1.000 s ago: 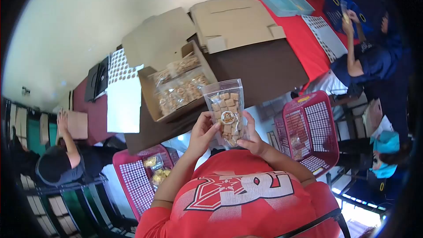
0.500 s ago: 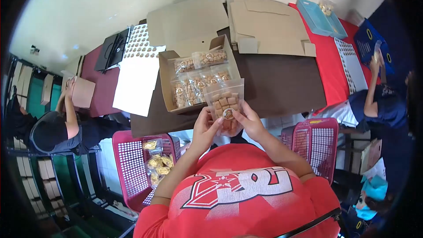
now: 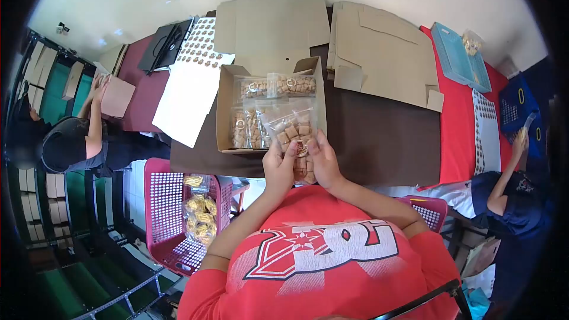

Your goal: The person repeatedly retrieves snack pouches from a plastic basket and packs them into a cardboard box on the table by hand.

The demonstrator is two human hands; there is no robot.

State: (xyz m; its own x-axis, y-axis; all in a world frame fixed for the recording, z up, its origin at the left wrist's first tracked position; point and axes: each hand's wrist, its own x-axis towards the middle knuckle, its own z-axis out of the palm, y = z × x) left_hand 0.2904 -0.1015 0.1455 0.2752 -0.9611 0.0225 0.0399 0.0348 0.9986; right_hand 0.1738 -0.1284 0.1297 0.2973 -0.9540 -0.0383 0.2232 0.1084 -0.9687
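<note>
Between my two hands is a clear bag of small brown snack pieces (image 3: 288, 132) with a round sticker on its front. My left hand (image 3: 280, 167) grips the bag's left side, thumb by the sticker. On the other side my right hand (image 3: 324, 163) is closed on it, its thumb also near the sticker. Just behind the held bag stands an open cardboard box (image 3: 225, 95), its lid (image 3: 269, 29) laid back. Inside lie several similar stickered bags (image 3: 253, 87), and the held bag covers part of the box's front right.
Flattened cardboard boxes (image 3: 379, 53) lie right of the open box, a sticker sheet (image 3: 192, 89) left. A pink basket (image 3: 155, 201) with yellow snack bags (image 3: 200, 216) stands below left, another pink basket (image 3: 432, 208) right. One person (image 3: 74, 142) works at left, another (image 3: 515, 192) at right.
My head view has shifted, so the table and baskets sit differently. The held bag now tilts to the left and overlaps the box's front more. Both hands still hold it.
</note>
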